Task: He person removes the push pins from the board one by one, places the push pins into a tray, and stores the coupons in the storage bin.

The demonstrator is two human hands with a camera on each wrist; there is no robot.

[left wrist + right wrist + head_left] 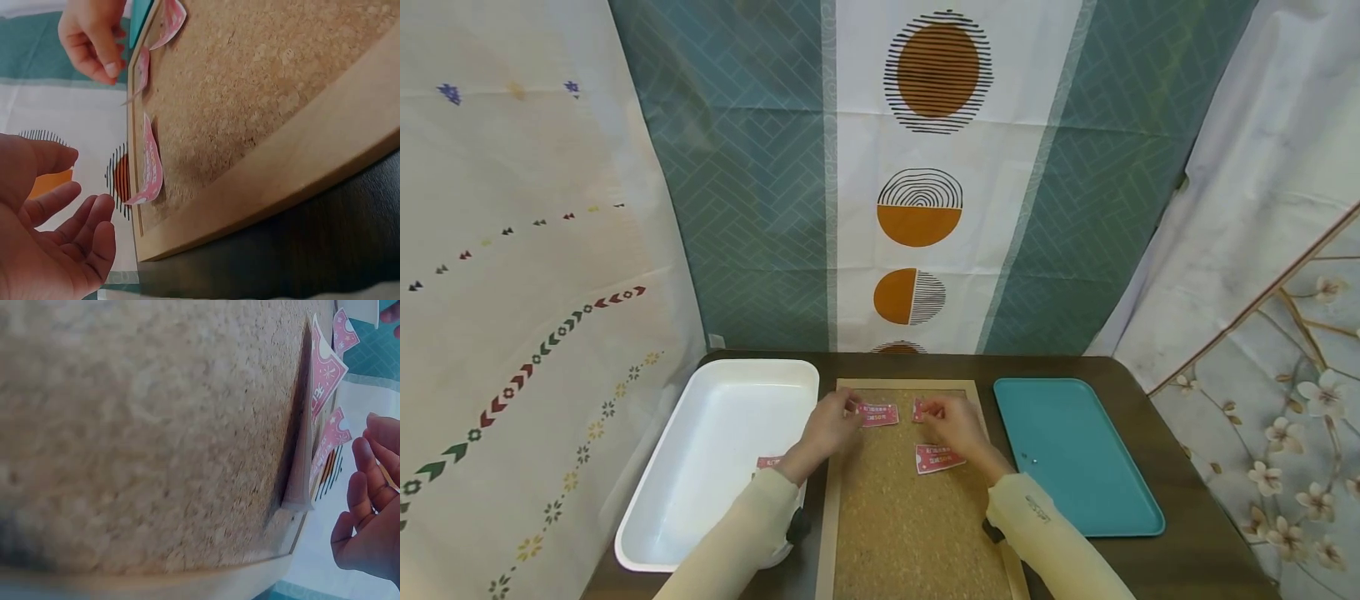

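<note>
Card (918, 410) lies partly hidden behind the loosely curved, empty right hand (957, 427), the left hand (835, 422) equally relaxed beside another card (880, 414).

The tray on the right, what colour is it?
The tray is teal, clearest in the head view.

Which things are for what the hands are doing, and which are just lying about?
For the job, I think:
- left hand, right hand
- cork board
- pink cards on it
- white tray, with another card

Probably just about:
- teal tray, though tiny bits lie in it
- cloth behind
</note>
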